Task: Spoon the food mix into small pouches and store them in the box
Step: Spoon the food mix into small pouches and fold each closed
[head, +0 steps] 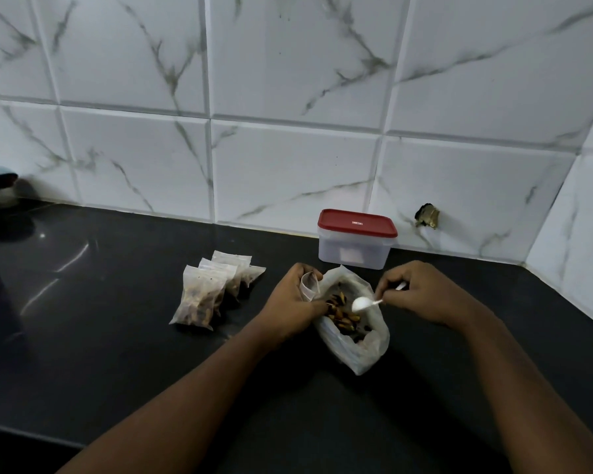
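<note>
White plastic spoon (362, 303) is pinched by its handle in the grip of the right hand (421, 295), with its bowl over the food mix (343, 316) in the open bag (356, 350). The left hand (293, 301) has its grip curled around a small pouch (308, 283) at the bag's left edge. The spoon lies crosswise, bowl toward the pouch just beside it, so I judge a short carry leftward. Filled pouches (202, 299) lie on the surface (117, 336); the box (355, 249) stands behind, lid on.

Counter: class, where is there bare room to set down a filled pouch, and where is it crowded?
Bare counter left of the pouches, and between pouches and box. Crowded at the bag, by left hand and right hand.
</note>
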`<state>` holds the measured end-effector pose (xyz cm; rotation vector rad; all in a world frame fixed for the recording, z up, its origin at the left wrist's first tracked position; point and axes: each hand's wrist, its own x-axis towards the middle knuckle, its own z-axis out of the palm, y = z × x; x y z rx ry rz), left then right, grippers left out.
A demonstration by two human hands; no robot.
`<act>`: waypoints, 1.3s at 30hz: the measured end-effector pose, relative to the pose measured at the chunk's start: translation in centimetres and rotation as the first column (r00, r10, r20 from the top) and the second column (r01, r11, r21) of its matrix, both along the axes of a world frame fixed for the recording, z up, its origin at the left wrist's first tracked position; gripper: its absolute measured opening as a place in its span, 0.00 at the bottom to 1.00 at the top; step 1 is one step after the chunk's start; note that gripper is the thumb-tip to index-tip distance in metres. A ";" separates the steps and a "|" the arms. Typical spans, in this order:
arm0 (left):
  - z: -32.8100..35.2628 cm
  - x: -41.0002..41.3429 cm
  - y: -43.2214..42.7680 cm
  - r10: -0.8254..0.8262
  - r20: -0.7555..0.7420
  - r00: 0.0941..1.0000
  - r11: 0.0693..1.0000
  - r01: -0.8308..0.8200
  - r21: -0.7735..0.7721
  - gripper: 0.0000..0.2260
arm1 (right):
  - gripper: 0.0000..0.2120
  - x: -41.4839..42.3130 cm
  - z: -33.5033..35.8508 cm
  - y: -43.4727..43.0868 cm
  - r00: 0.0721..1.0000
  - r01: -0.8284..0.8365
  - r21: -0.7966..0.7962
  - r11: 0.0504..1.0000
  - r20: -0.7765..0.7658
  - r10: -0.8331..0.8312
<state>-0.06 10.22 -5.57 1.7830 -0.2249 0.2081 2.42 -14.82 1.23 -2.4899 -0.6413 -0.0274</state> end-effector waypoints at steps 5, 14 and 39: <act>0.0 0.1 0.0 0.003 -0.002 1.000 1.000 -0.003 0.013 0.19 | 0.09 -0.2 -0.7 1.4 0.999 -0.004 -0.066 0.998 -0.041 0.001; 0.2 -0.2 -0.2 0.009 0.006 1.000 1.000 -0.009 0.004 0.19 | 0.10 -0.5 -1.5 2.6 1.000 -0.003 -0.052 0.999 0.013 0.003; 0.2 -0.1 -0.1 0.003 -0.007 1.000 1.000 -0.003 0.025 0.19 | 0.06 0.9 -3.6 3.9 0.828 0.448 0.541 0.712 -0.552 -0.101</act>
